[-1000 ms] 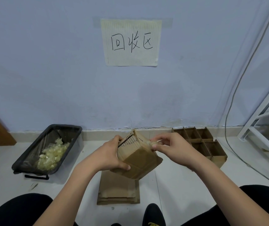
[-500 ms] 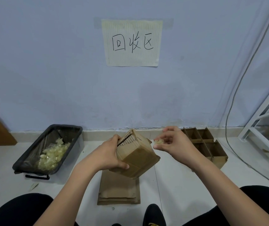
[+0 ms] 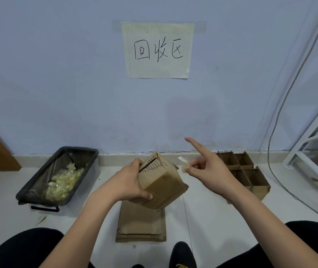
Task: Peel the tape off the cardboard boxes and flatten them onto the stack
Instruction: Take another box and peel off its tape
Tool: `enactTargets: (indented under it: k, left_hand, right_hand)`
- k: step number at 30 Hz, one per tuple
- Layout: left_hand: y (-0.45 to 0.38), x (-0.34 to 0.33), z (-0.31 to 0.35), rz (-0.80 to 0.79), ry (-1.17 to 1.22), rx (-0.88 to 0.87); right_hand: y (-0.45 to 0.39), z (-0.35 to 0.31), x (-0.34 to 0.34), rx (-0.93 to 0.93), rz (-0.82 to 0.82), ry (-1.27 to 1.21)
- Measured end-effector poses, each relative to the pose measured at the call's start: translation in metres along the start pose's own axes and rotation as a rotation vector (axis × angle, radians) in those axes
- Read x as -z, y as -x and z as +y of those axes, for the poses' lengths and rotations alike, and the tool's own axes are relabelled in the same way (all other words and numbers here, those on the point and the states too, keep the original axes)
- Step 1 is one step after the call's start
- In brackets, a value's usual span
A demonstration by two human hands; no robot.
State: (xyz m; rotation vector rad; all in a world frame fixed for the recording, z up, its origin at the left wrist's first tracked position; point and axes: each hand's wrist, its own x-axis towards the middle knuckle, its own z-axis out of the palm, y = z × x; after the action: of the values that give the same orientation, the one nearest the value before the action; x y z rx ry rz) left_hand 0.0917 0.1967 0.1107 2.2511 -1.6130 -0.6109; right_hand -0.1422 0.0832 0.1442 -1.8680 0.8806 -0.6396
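My left hand (image 3: 128,182) grips a small brown cardboard box (image 3: 162,182) held tilted in the air, one end's flaps slightly parted. My right hand (image 3: 207,169) is just right of the box and apart from it. Its thumb and lower fingers pinch a crumpled piece of clear tape (image 3: 184,165), and its index finger points up and left. Below the box, a stack of flattened cardboard (image 3: 140,227) lies on the white floor.
A black bin (image 3: 38,188) lined with clear plastic holds yellowish wads of tape at the left. Several open cardboard boxes (image 3: 245,173) stand at the right by the wall. A white metal frame (image 3: 308,151) and a cable (image 3: 274,171) are at the far right. My knees frame the bottom.
My right hand has pulled the tape off the box's top end and moved right and away with it, its index finger now stretched out. My left hand has kept the box still.
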Motion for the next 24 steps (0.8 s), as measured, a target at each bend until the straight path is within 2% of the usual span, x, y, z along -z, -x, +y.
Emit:
enactTargets:
  k: [5, 12, 19, 24]
  left_hand:
    - [0.001, 0.002, 0.0, 0.01, -0.003, 0.01]
    - [0.004, 0.011, -0.004, 0.024, 0.029, 0.034]
    - [0.008, 0.034, -0.011, 0.103, 0.1, 0.134]
    - [0.014, 0.056, -0.021, 0.196, 0.138, 0.202]
  right_hand:
    - [-0.001, 0.002, -0.005, -0.072, 0.027, 0.023]
    - [-0.005, 0.006, -0.007, -0.005, 0.06, 0.166]
    - [-0.006, 0.002, -0.021, -0.01, 0.088, -0.031]
    - [-0.012, -0.001, -0.035, -0.073, 0.131, 0.005]
